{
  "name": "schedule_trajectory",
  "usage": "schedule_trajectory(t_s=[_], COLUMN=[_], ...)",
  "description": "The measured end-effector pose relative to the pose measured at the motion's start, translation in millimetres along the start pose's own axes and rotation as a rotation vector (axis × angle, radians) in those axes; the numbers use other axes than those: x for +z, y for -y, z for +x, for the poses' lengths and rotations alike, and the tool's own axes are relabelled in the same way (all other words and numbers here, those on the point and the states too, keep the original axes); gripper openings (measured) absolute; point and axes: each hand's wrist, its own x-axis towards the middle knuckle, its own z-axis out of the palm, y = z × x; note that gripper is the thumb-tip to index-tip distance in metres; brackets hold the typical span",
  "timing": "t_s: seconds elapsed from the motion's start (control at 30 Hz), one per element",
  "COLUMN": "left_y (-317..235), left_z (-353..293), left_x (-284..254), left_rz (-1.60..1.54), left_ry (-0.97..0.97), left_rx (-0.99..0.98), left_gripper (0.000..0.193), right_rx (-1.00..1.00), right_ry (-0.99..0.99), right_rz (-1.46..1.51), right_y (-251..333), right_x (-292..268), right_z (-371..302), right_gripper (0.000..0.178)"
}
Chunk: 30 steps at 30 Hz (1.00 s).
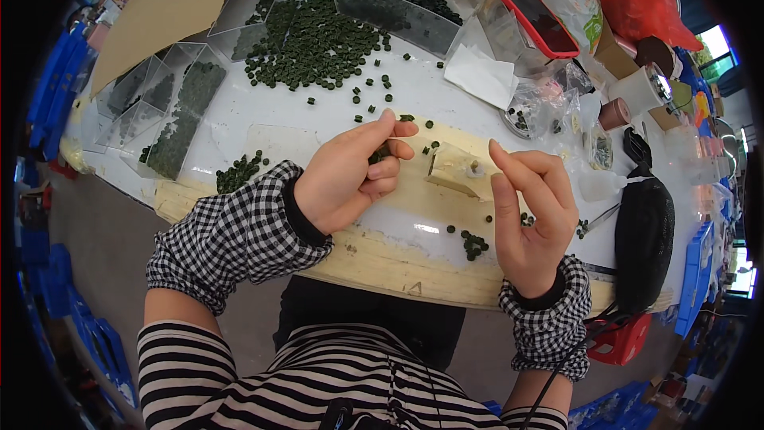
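Observation:
My left hand point(348, 173) is curled above the work table, its fingers folded around a few small dark green round pieces point(377, 154) that show in the palm. Thumb and forefinger come close together at its tip. To its right, a pale yellow block point(460, 170) rests on a cream board point(390, 205); a small whitish fitting point(475, 167) sits on its top. My right hand point(532, 211) is just right of this block, thumb and forefinger apart with nothing visible between them. A small cluster of green pieces point(475, 247) lies left of the right wrist.
A large heap of green pieces point(314, 44) covers the far table, beside clear bins point(398, 20) holding more. A red-cased phone point(529, 12), white paper point(480, 76) and plastic bags lie at back right. A black pouch point(643, 243) and tweezers point(602, 217) are on the right.

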Motion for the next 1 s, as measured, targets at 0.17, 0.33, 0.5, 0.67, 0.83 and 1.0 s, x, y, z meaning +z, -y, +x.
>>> schedule_trajectory(t_s=[0.17, 0.33, 0.5, 0.67, 0.83, 1.0], left_y=[-3.6, -2.4, -2.4, -3.3, -5.9, -5.8], left_z=[-1.9, -4.2, -4.8, -6.4, -12.2, -11.4], left_x=[5.1, 4.0, -0.2, 6.6, 14.4, 12.5], left_rz=[-0.049, -0.016, -0.082, -0.169, -0.067, 0.028], left_ry=[0.033, 0.041, 0.188, 0.148, 0.084, 0.181], left_rx=[-0.044, 0.009, -0.059, 0.010, 0.024, -0.044], left_gripper=[0.030, 0.028, 0.030, 0.031, 0.031, 0.036], right_rx=[0.030, -0.034, -0.056, -0.057, 0.081, 0.106], right_ry=[0.018, 0.084, 0.107, -0.085, -0.147, -0.126], right_rz=[-0.064, -0.116, -0.187, -0.104, 0.105, 0.200], right_y=[-6.6, -7.0, -6.4, -6.2, -6.5, -4.5], right_x=[-2.6, 5.7, 2.5, -6.8, -12.3, -12.3], right_z=[5.1, 8.3, 8.1, 10.5, 8.5, 6.0], right_gripper=[0.027, 0.022, 0.017, 0.014, 0.010, 0.009])
